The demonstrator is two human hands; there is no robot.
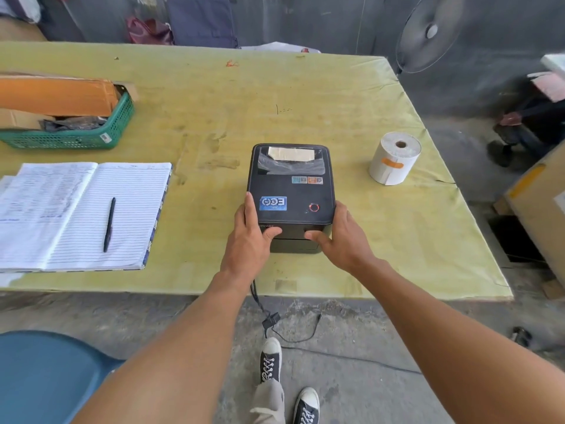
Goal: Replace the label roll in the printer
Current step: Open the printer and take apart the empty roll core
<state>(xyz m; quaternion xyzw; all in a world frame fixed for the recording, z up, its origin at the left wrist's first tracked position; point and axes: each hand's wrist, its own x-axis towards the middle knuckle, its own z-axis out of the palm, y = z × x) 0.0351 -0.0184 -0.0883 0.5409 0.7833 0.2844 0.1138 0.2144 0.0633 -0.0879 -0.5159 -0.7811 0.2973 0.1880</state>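
A black label printer (292, 185) with stickers and a taped window on its closed lid stands near the front middle of the yellow-green table (305, 102). My left hand (253, 232) grips its near left corner, thumb on the front face. My right hand (339, 235) grips the near right corner the same way. A white label roll (394, 159) with an orange tape strip stands on end to the right of the printer, untouched.
An open lined notebook (76, 215) with a black pen (109, 224) lies at the left. Behind it sits a green basket (76, 137) holding cardboard. A cable (269, 319) hangs from the table's front edge. A blue chair (46, 374) is at lower left, a fan (431, 32) at back right.
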